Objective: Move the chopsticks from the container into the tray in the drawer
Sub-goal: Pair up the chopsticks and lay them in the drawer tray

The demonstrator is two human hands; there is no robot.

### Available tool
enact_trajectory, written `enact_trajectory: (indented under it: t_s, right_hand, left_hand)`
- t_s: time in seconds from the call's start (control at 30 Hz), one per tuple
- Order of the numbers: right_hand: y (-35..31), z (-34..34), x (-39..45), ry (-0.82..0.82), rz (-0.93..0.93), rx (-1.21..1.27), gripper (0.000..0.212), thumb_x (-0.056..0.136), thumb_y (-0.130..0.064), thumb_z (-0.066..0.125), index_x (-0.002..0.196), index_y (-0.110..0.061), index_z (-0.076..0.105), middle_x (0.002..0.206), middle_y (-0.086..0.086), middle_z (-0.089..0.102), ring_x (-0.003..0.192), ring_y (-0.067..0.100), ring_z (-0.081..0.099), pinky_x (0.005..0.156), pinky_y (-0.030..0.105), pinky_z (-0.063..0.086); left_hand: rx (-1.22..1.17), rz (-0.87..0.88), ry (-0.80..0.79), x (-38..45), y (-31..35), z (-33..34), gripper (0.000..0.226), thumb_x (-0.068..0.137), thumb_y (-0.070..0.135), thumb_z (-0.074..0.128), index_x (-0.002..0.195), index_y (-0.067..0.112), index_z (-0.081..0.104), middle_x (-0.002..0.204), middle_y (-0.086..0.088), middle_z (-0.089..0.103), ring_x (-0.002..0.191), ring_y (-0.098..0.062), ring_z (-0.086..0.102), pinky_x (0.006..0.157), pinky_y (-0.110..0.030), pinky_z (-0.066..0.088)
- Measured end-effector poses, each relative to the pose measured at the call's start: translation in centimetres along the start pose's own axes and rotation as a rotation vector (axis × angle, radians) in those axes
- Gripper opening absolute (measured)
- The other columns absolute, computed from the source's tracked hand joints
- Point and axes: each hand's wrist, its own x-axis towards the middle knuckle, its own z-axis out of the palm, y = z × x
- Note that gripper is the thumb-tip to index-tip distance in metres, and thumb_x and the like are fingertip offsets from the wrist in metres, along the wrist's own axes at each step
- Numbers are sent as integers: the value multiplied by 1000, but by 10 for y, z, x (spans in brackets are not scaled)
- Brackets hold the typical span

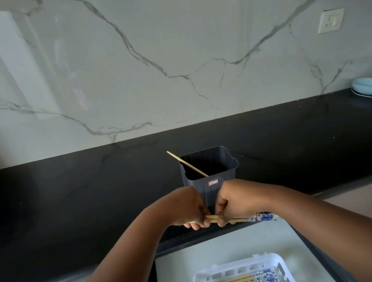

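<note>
Gripping one bundle of chopsticks (239,219) level with left hand (187,209) and right hand (234,200), squaring tips above drawer's (169,280) back edge. Below: white tray (287,272) half filled. Behind, near countertop's (68,211) front edge: navy container (225,171), one chopstick (187,163) leaning inside.

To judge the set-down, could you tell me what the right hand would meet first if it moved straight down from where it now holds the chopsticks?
Probably the drawer floor just behind the white tray; the right hand seems to sit above the counter edge, so depth is uncertain.
</note>
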Motion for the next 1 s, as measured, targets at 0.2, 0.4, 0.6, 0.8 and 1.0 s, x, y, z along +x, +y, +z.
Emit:
enact_trajectory:
  t_s: [0.2, 0.4, 0.6, 0.8, 1.0]
  right_hand:
    - [32, 34, 10, -120, -4, 27, 7, 75, -29, 78, 77, -23, 76, 67, -10, 72, 56, -6, 59, 54, 17, 42]
    - [82, 108, 19, -178, 13, 50, 7, 75, -21, 75, 80, -15, 75, 78, -9, 73, 69, 1, 61, 61, 18, 45]
    - [113, 170, 31, -218, 5, -29, 27, 82, -21, 69, 61, -18, 53, 79, 1, 61, 80, 22, 58, 67, 23, 39]
    - [126, 189, 45, -292, 24, -96, 21, 87, -18, 63, 68, -15, 56, 77, 3, 59, 77, 23, 53, 68, 23, 38]
    - [128, 203, 53, -341, 29, -128, 15, 87, -13, 58, 91, -6, 70, 100, 6, 72, 92, 26, 66, 76, 28, 52]
  left_hand:
    - [-123, -26, 178, -2, -33, -10, 20, 77, 33, 78, 95, 24, 77, 97, 1, 76, 89, -14, 70, 87, -28, 48]
    - [-23, -411, 608, 15, -114, 4, 39, 90, 47, 57, 117, 20, 66, 127, -9, 63, 118, -28, 56, 97, -39, 44]
    - [336, -469, 497, 38, -139, 86, 88, 83, 74, 5, 154, 21, 7, 163, -3, 0, 148, -24, -10, 119, -47, -8]
    - [357, -439, 590, 42, -147, 91, 84, 86, 74, 9, 154, 25, 9, 163, 1, 3, 149, -18, -5, 120, -43, -2]
    - [310, -447, 647, 41, -148, 91, 84, 84, 76, 16, 153, 29, 15, 162, 5, 9, 149, -15, 0, 120, -39, -1]
